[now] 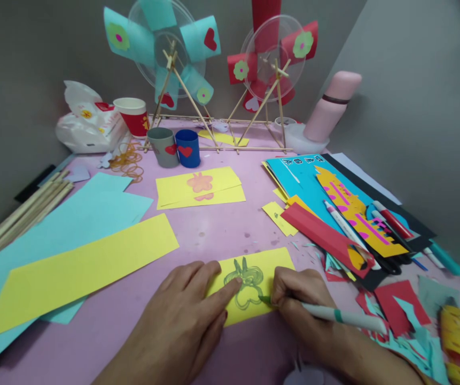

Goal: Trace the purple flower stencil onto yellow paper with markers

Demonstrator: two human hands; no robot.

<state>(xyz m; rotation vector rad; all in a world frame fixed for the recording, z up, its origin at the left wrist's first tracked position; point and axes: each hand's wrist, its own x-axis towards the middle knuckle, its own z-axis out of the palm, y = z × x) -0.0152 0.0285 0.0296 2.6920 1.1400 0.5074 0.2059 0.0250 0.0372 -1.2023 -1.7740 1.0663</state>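
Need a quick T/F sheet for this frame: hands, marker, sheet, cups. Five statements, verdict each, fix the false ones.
1. The right hand holds a marker. True.
2. The left hand rests on the yellow sheet with the green drawing. True.
3. The marker is capped. False: its green tip is bare and at the drawing.
4. In the picture, the blue cup stands to the right of the gray cup. True.
5. The blue cup is undecorated. False: it bears a red heart.
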